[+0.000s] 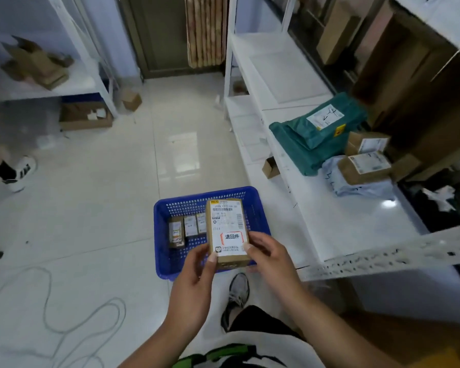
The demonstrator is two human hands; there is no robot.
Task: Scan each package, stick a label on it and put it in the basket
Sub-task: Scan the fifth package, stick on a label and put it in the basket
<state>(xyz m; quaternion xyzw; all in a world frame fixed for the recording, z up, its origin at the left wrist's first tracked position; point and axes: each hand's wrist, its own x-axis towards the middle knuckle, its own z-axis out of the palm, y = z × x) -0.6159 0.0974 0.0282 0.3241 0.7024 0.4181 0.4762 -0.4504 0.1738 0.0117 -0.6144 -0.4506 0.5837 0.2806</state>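
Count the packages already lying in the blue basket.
3 small boxes in a row on the blue basket floor: left, middle, right. The labelled box held in front may hide others.

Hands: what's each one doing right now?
Left hand: pinches the labelled cardboard box at its left edge.
Right hand: holds the same box's right edge.

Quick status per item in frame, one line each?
Blue perforated plastic basket: on floor, holds three small boxes.
Brown cardboard box: held over basket, white label and red-framed sticker on.
Left hand: grips box's near left edge.
Right hand: grips box's near right edge.
Green plastic mailers: stacked on white shelf.
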